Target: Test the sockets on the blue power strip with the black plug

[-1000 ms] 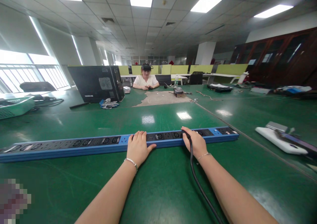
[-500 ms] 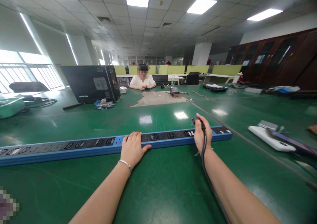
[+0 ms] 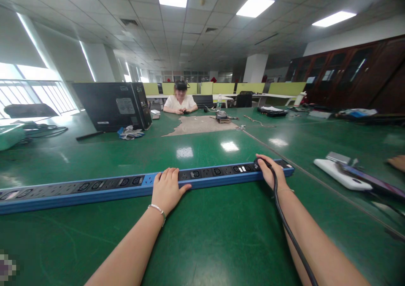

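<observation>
A long blue power strip [image 3: 114, 194] with black sockets lies across the green table in front of me. My left hand [image 3: 166, 192] is laid over its middle, fingers curled over the far edge and thumb along the near side. Toward the strip's right end, my right hand [image 3: 269, 175] grips a black power plug [image 3: 257, 164], closed around it. The plug is down against the socket face; its prongs are hidden, so how far they are in cannot be seen. From the plug a black cord [image 3: 284, 218] runs back over my right forearm.
A black computer case [image 3: 109, 106] stands at the back left, gloves [image 3: 130, 133] beside it. On the right lie a white device [image 3: 340, 175] and a phone-like slab [image 3: 368, 178]. Across the table sits a person [image 3: 180, 102]. Another hand [image 3: 397, 162] shows at the right edge.
My right hand has moved right and down, bringing the plug from above the strip onto its socket face. My left hand keeps its place on the strip.
</observation>
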`<state>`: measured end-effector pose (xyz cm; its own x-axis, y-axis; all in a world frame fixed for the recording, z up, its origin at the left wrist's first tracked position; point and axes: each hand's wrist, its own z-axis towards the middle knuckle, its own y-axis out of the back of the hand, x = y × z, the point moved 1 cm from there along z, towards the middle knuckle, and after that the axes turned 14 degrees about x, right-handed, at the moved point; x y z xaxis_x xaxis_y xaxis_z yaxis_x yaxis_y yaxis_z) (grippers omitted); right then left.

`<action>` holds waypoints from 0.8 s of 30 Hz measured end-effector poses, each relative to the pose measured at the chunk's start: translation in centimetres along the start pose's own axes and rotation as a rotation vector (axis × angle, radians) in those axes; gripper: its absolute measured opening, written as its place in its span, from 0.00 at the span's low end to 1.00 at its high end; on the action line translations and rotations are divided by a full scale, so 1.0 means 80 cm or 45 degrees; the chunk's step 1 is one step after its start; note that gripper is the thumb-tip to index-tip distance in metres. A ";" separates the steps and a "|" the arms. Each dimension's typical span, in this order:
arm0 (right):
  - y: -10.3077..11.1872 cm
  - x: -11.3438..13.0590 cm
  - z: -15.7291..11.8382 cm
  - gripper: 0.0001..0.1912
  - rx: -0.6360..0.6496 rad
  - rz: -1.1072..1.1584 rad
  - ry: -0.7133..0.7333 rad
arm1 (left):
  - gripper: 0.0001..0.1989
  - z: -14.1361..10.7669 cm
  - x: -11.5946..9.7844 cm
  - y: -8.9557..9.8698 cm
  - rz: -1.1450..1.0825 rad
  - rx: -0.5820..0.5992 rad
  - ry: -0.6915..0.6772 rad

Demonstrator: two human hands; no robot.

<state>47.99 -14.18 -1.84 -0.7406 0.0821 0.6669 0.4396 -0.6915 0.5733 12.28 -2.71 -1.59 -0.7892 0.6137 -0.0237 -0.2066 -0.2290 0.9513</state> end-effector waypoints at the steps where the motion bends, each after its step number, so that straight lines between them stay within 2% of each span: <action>1: 0.001 -0.001 0.000 0.19 0.010 -0.015 0.008 | 0.29 0.000 0.000 0.000 -0.002 0.002 0.000; 6: 0.003 -0.005 -0.001 0.19 0.027 -0.081 0.006 | 0.28 0.000 0.001 -0.002 -0.002 0.008 0.002; 13: -0.003 -0.004 -0.003 0.17 0.171 -0.198 0.197 | 0.29 0.000 0.001 -0.003 0.013 0.003 0.000; 18: -0.007 0.000 -0.006 0.16 0.118 -0.218 0.166 | 0.29 0.000 0.001 -0.002 0.028 0.005 0.005; 20: -0.004 0.002 -0.005 0.16 0.036 -0.128 0.150 | 0.29 0.000 0.001 -0.001 0.030 0.006 0.005; 24: 0.018 0.000 -0.002 0.20 -0.402 0.193 0.140 | 0.29 0.000 0.001 -0.001 0.018 -0.003 0.000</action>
<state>48.55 -15.28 -1.07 -0.7367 -0.1042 0.6681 0.3828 -0.8788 0.2849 12.22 -2.62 -1.65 -0.7919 0.6106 -0.0103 -0.1970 -0.2394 0.9507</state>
